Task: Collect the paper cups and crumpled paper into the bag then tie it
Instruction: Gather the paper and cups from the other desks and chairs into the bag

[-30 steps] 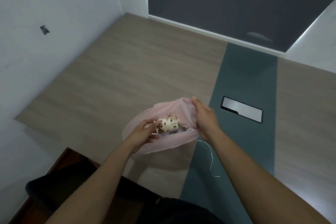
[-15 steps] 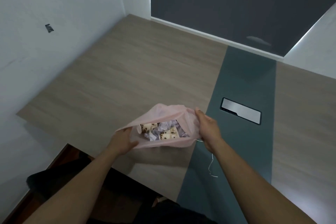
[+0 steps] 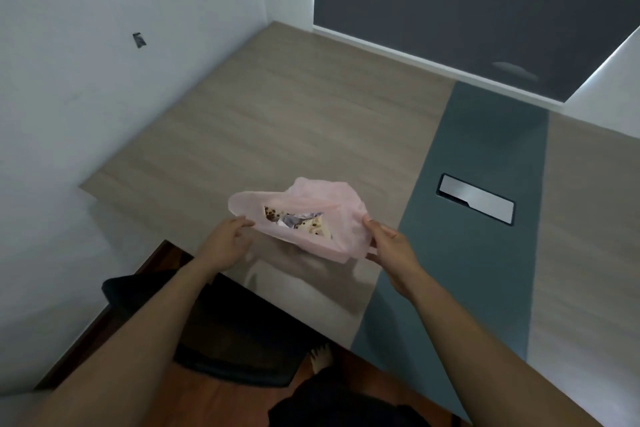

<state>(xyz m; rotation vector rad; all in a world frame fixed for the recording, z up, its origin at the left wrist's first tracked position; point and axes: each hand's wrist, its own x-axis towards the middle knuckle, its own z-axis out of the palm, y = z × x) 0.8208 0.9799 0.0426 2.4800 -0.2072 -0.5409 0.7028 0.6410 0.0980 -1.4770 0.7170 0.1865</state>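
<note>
A pink bag (image 3: 329,194) is held just above the near part of a table (image 3: 277,121), stretched between two hands with its mouth turned toward the camera. Its left rim is pinched by the left hand (image 3: 227,243), thumb and fingertips closed together on the thin plastic. Its right edge is gripped by the right hand (image 3: 391,246), the fingers curled round the gathered plastic, with a handle loop seen below the thumb. Inside the open mouth, spotted cups (image 3: 313,227) and crumpled paper (image 3: 294,218) are seen lying together; their number cannot be told. A shadow is cast on the wood directly beneath the bag. A teal strip (image 3: 485,156) is set into the table to the right, and a metal plate (image 3: 476,199) is let into it, well apart from the bag. A black chair (image 3: 225,329) is seen below the left forearm, beside the table's near edge.
</note>
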